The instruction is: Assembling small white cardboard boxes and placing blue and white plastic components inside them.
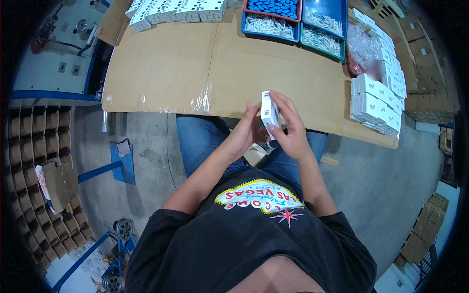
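A small white box [269,113] with dark print stands tilted between my hands, above my lap at the table's front edge. My right hand [292,128] is closed on it, thumb on the near face and fingers along the right side and top. On the box's left, my left hand [244,131] is closed round its lower part, with the thumb raised beside it. The left fingertips are partly hidden behind the box.
Cardboard covers the table [166,68]. Several white boxes stand at the back left, and a stack of white boxes [378,105] lines the right side. Trays at the back hold blue pieces [273,7] and white sticks [268,25]. A clear plastic bag [364,46] lies beside them.
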Demonstrator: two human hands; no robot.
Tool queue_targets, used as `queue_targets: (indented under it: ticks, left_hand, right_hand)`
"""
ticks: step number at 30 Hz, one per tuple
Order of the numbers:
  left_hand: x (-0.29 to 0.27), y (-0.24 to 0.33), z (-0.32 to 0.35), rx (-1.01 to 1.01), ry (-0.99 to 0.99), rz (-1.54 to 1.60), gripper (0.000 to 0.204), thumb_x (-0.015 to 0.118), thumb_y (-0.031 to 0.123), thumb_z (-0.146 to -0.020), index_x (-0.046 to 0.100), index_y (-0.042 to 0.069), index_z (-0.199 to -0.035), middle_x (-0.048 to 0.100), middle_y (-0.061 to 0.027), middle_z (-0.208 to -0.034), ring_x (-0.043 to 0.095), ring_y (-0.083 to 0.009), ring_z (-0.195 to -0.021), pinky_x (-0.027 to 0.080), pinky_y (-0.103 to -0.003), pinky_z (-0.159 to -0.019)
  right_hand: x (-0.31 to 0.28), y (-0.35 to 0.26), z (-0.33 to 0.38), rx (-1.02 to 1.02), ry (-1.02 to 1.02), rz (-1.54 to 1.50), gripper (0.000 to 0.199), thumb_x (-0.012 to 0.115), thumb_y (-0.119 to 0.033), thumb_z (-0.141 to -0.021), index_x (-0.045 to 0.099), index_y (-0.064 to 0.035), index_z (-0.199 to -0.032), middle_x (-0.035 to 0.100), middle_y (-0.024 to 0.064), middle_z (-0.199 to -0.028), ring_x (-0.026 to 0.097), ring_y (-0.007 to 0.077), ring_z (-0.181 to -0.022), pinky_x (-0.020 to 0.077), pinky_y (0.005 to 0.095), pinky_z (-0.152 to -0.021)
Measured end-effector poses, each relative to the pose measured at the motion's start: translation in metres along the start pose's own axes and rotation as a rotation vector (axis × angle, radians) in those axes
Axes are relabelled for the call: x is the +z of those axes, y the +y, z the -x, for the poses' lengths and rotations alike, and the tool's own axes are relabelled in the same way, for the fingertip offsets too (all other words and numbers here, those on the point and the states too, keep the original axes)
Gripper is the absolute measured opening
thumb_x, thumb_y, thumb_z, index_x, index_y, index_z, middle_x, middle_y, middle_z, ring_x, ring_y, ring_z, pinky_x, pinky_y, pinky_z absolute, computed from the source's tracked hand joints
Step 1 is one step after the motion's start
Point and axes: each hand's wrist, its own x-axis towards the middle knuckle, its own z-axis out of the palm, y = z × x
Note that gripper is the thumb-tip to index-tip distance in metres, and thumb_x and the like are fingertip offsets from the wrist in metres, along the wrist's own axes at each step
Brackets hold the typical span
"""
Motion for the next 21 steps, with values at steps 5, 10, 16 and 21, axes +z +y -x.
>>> queue_targets:
  ticks: [5,10,16,21]
  left_hand:
    - [0.007,-0.001,-0.001,-0.103,0.100,0.055,0.070,0.038,0.065,-0.105,0.043,0.012,-0.149,0.062,-0.0079,-0.131,0.064,-0.0195,-0.114,0.051,-0.037,-0.099]
    - [0.016,-0.007,-0.004,0.160,0.212,0.000,0.062,0.055,0.030,-0.104,0.033,0.011,-0.158,0.057,-0.0091,-0.135,0.060,-0.0175,-0.116,0.051,-0.034,-0.099]
    - [0.009,-0.014,-0.003,0.428,0.184,-0.287,0.082,0.063,0.002,-0.093,0.021,0.011,-0.163,0.042,-0.0142,-0.151,0.052,-0.0238,-0.130,0.049,-0.037,-0.104]
    - [-0.001,-0.009,-0.007,0.348,0.176,-0.206,0.073,0.062,0.027,-0.099,0.026,0.013,-0.161,0.041,-0.0142,-0.152,0.050,-0.0235,-0.133,0.050,-0.040,-0.102]
  right_hand:
    - [0.006,-0.008,0.001,-0.080,-0.034,0.223,0.062,0.071,-0.012,-0.088,0.052,-0.0027,-0.146,0.049,0.0186,-0.149,0.047,0.0331,-0.140,0.0384,0.0428,-0.115]
    - [0.007,0.009,0.002,0.019,0.078,-0.001,0.057,0.070,-0.014,-0.093,0.052,-0.0032,-0.146,0.047,0.0184,-0.153,0.047,0.0312,-0.142,0.0392,0.0437,-0.115]
    - [0.003,-0.002,-0.001,0.248,0.118,-0.112,0.049,0.064,-0.012,-0.100,0.052,-0.0005,-0.146,0.046,0.0161,-0.155,0.049,0.0269,-0.141,0.0465,0.0427,-0.110]
    - [0.008,0.002,0.003,0.204,0.098,-0.205,0.045,0.063,-0.009,-0.100,0.055,-0.0002,-0.144,0.057,0.0162,-0.147,0.055,0.0281,-0.134,0.0526,0.0424,-0.104]
